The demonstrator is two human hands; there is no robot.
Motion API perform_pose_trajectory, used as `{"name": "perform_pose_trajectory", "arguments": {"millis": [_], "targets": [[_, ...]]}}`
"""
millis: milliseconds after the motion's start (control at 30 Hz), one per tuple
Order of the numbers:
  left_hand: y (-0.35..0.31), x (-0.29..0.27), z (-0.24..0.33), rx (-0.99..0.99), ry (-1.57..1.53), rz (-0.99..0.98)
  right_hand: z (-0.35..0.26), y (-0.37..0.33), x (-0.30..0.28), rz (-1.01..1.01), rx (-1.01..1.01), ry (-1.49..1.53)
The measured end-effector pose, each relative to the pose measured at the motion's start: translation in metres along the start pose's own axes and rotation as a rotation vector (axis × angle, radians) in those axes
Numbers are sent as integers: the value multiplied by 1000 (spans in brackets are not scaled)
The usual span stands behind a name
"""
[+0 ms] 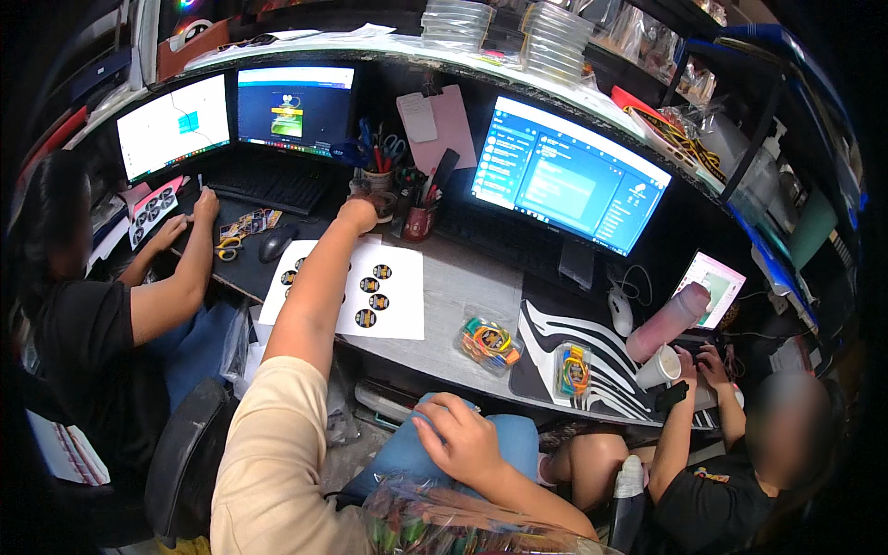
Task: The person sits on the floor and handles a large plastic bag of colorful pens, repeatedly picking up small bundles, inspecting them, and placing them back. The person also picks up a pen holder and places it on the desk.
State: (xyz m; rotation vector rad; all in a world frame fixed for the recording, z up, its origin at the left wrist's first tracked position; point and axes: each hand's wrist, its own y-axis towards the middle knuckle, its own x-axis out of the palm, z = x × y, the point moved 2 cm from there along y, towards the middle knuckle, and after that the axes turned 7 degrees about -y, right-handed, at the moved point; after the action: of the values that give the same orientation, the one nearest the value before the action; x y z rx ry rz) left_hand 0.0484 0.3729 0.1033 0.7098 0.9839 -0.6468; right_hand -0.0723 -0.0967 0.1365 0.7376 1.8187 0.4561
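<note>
My left arm stretches over the desk, and my left hand (pixel 359 215) is at a small dark round container (pixel 381 205) beside the pen holders. Its fingertips are hidden, so I cannot see whether they hold anything. Partly under that forearm lies a white sheet (pixel 403 314) printed with round black stickers (pixel 374 302). My right hand (pixel 455 437) hovers over my knee in blue jeans, fingers loosely bent and apart, holding nothing. A clear plastic bag (pixel 444 518) of colourful things rests at my lap. On the desk sits a clear box of colourful bands (pixel 490 342) with a round black label.
A similar box (pixel 573 368) stands on a black-and-white striped mat (pixel 546 333). A pink bottle (pixel 668 322) leans near a white cup (pixel 659 366). At left a person holds a pen; at right another person's hands (pixel 698 365) work near a phone-like screen. Scissors (pixel 229 248) and monitors line the desk.
</note>
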Motion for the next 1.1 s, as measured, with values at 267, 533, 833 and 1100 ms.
{"name": "perform_pose_trajectory", "arguments": {"millis": [267, 533, 833, 1100], "targets": [[41, 22, -1, -155, 74, -183, 11, 0, -1, 9, 58, 6], [79, 43, -23, -288, -33, -214, 18, 2, 1, 22, 91, 42], [107, 60, -26, -410, -201, -115, 21, 3, -1, 9, 136, 62], [91, 54, -28, -438, -151, -119, 24, 0, 0, -24, 145, 77]]}}
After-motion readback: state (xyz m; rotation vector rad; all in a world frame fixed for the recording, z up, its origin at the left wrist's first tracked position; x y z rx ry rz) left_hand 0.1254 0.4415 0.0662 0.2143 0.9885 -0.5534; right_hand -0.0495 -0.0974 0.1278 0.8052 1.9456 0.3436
